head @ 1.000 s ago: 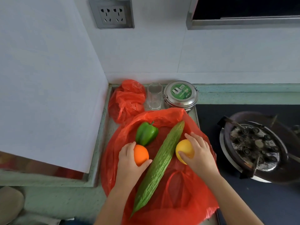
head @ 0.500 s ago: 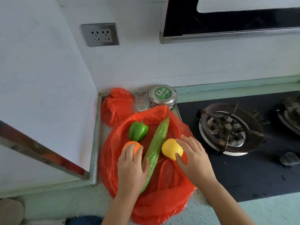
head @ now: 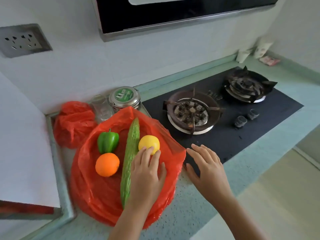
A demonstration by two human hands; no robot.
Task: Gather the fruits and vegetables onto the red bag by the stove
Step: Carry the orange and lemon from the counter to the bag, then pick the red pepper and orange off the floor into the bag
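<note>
A flattened red bag [head: 97, 191] lies on the counter left of the stove. On it rest a green bell pepper [head: 107, 142], an orange [head: 107, 164], a long green bitter gourd [head: 130, 153] and a yellow fruit [head: 148, 142]. My left hand [head: 147, 172] lies flat over the bag to the right of the gourd, fingers apart, fingertips touching the yellow fruit's near side without gripping it. My right hand [head: 206, 168] hovers open just off the bag's right edge, above the stove's front corner, holding nothing.
Behind the bag stand a crumpled second red bag [head: 73, 123], a clear glass [head: 102, 108] and a steel tin with a green label [head: 124, 97]. The black stove carries two burners [head: 190, 112] [head: 245, 87] and knobs [head: 240, 121]. A white wall panel bounds the left.
My left hand let go of the orange and crossed the gourd to the yellow fruit. My right hand released the yellow fruit and moved right, off the bag. The view swung right.
</note>
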